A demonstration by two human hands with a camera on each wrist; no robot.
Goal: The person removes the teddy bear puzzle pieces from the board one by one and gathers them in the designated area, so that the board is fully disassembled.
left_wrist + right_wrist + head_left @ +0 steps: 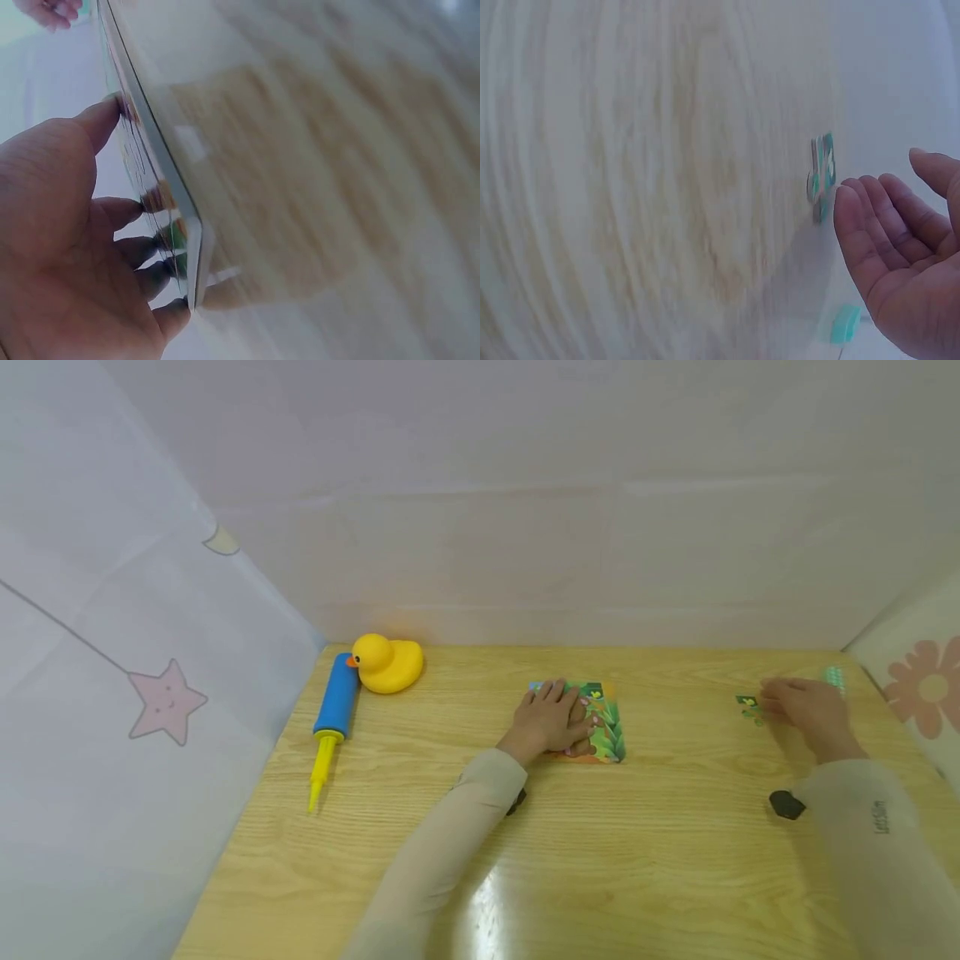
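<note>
One board [612, 735] was pressed by the spread left grip [546, 722] — three-o'clock pieces [746, 701] risked scattering if brushed by the loose, empty right grip [810, 711].

Even light leaves white glare on the near tabletop [487, 910]; both wrist views look hazy and soft.

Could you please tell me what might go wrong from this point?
The left hand rests on the puzzle board, so uneven pressure could slide it. The right hand is beside the loose puzzle pieces and might scatter them. The blue-and-yellow pump lies near the left edge of the table and could roll off if bumped.
</note>
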